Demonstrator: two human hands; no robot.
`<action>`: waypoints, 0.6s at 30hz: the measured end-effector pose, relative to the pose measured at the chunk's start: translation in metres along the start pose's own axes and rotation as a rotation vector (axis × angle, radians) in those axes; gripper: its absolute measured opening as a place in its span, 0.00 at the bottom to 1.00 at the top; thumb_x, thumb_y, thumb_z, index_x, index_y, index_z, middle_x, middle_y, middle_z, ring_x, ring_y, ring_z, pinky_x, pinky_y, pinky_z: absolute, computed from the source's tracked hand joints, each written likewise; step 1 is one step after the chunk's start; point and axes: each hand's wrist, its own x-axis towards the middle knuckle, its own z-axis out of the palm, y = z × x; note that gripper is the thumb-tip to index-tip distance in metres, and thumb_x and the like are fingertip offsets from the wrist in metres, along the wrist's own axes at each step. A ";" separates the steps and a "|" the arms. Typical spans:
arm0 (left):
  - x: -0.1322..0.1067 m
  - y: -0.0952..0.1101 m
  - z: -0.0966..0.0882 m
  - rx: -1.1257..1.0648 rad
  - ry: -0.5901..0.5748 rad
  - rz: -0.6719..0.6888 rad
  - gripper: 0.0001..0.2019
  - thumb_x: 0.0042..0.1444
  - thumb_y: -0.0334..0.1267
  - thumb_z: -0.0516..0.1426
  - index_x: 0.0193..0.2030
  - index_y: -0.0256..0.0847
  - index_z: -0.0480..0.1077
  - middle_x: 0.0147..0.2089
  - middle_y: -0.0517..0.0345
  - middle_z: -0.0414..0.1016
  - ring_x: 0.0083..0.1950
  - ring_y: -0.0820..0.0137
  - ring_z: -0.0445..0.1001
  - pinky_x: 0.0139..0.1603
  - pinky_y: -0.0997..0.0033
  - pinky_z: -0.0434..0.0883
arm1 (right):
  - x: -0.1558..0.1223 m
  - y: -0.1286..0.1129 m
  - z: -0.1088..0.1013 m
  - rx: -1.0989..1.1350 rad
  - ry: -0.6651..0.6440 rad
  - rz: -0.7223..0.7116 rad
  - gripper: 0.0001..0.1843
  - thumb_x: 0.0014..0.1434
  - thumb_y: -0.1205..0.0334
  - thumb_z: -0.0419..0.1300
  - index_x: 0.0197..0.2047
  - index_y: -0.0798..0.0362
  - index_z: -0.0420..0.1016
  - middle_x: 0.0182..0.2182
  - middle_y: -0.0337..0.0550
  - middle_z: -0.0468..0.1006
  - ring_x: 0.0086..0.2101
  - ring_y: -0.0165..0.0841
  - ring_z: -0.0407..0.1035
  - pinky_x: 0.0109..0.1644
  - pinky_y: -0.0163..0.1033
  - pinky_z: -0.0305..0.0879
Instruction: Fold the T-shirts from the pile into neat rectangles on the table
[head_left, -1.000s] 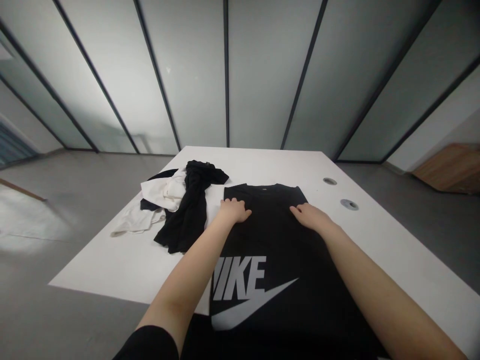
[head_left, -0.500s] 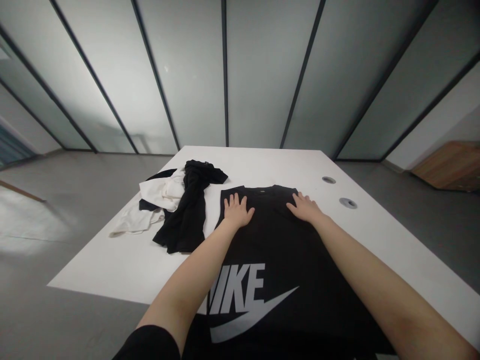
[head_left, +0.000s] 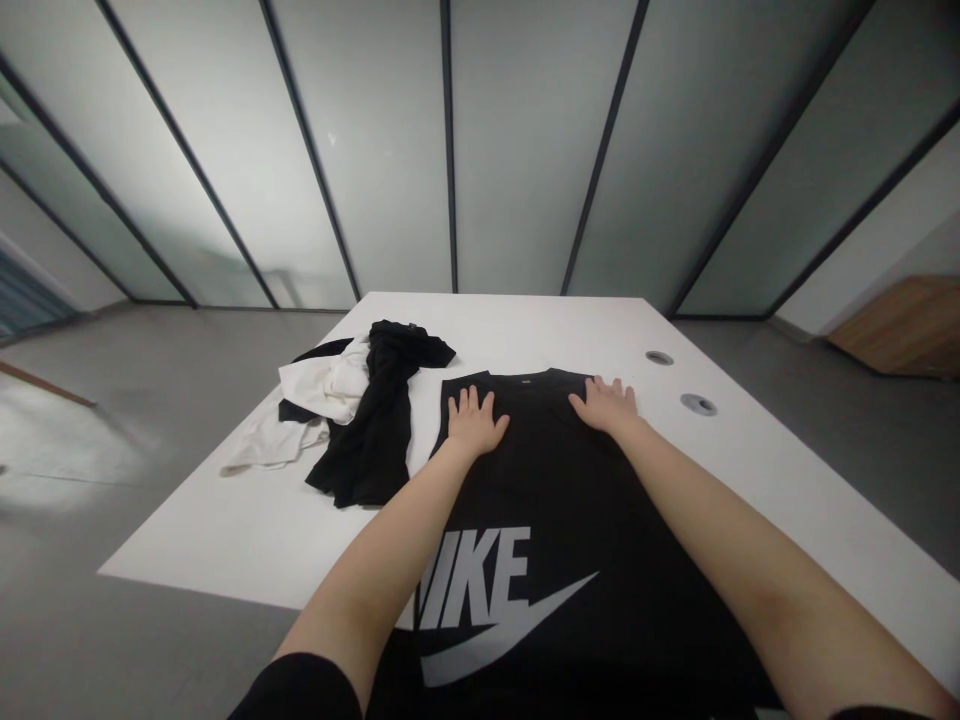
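Note:
A black T-shirt (head_left: 555, 490) with a large grey-white NIKE print lies spread on the white table, its collar at the far end. My left hand (head_left: 474, 422) rests flat on the shirt's left shoulder area, fingers spread. On the opposite shoulder lies my right hand (head_left: 606, 405), palm down with the thumb apart, partly covering the shirt's edge. Neither hand grips the cloth. My left forearm hides part of the print and the shirt's left side.
Left of the shirt is a loose heap of black clothes (head_left: 371, 430) and white clothes (head_left: 330, 380). Two round grommets (head_left: 699, 404) are set into the white table (head_left: 225, 530) on the right. Frosted glass panels (head_left: 525, 150) stand behind it.
My right hand has turned slightly on the shirt's shoulder, its fingers now pointing more straight ahead and to the right. My left hand stays in place.

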 end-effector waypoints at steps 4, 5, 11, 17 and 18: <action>0.000 0.002 -0.002 0.000 -0.002 -0.004 0.40 0.72 0.63 0.42 0.83 0.42 0.54 0.85 0.41 0.47 0.85 0.43 0.43 0.81 0.37 0.44 | -0.006 -0.011 0.004 -0.025 0.078 -0.091 0.42 0.73 0.44 0.47 0.77 0.67 0.60 0.77 0.68 0.55 0.77 0.61 0.41 0.79 0.64 0.40; 0.000 0.002 -0.002 -0.002 0.000 -0.004 0.40 0.72 0.63 0.42 0.83 0.43 0.54 0.85 0.42 0.47 0.85 0.44 0.43 0.81 0.37 0.44 | -0.006 -0.012 0.005 -0.023 0.067 -0.118 0.42 0.73 0.43 0.46 0.78 0.66 0.59 0.78 0.67 0.54 0.77 0.60 0.43 0.79 0.63 0.43; 0.001 0.001 -0.001 -0.005 0.008 -0.001 0.40 0.72 0.63 0.42 0.83 0.43 0.54 0.85 0.42 0.47 0.85 0.43 0.42 0.81 0.36 0.44 | 0.007 -0.004 0.007 0.043 -0.071 -0.056 0.58 0.63 0.22 0.54 0.80 0.58 0.58 0.79 0.70 0.50 0.75 0.71 0.46 0.76 0.69 0.47; 0.001 0.003 -0.001 -0.017 0.000 0.000 0.40 0.72 0.63 0.42 0.82 0.43 0.55 0.85 0.42 0.48 0.85 0.42 0.43 0.81 0.36 0.44 | -0.005 -0.003 0.010 0.075 0.058 -0.054 0.60 0.61 0.17 0.51 0.80 0.55 0.58 0.79 0.68 0.48 0.76 0.73 0.41 0.76 0.72 0.42; 0.002 0.003 -0.003 -0.030 0.003 -0.011 0.39 0.72 0.63 0.42 0.82 0.43 0.56 0.85 0.43 0.49 0.84 0.43 0.44 0.81 0.37 0.45 | -0.009 -0.004 0.008 0.070 0.089 -0.047 0.57 0.64 0.20 0.50 0.80 0.55 0.59 0.79 0.68 0.49 0.76 0.72 0.41 0.76 0.72 0.41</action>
